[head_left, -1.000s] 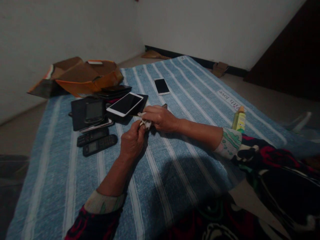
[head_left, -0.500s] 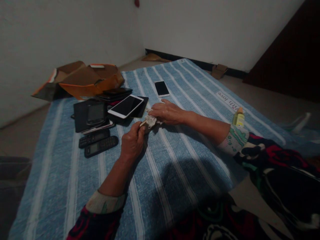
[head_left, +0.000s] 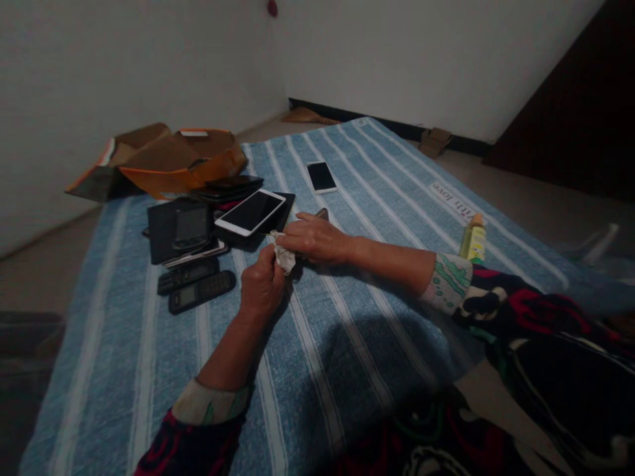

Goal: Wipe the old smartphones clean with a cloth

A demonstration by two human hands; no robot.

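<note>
"How is the left hand (head_left: 262, 281) set?"

"Your fingers are curled closed, thumb against forefinger, at the near end of a slim phone-like device (head_left: 323, 214). Most of it is hidden; only its dark far end shows past your other hand."

"And the right hand (head_left: 317, 239)?"

"Your right hand lies across the device with its fingers bent closed on a crumpled white tissue (head_left: 285, 259). The tissue bunches between your two hands, touching both. I can't tell how firmly you press."

"Where is all this?"

"Just above the blue-and-white striped cloth (head_left: 387, 218), beside the white-framed smartphone (head_left: 252, 211) that lies tilted on a dark flat item (head_left: 286, 210). Whether your device touches the cloth, I can't tell."

"What else lies about?"

"On your left, two black keypad phones (head_left: 202, 291) sit side by side. Behind them a dark handset (head_left: 191, 225) rests on a black flat case (head_left: 161, 231), and further back is an open orange cardboard box (head_left: 183, 175). A white smartphone (head_left: 321, 177) lies by itself beyond your right hand. A yellow-green bottle (head_left: 476, 243) with an orange cap is just beside your right sleeve (head_left: 449, 281)."
</note>
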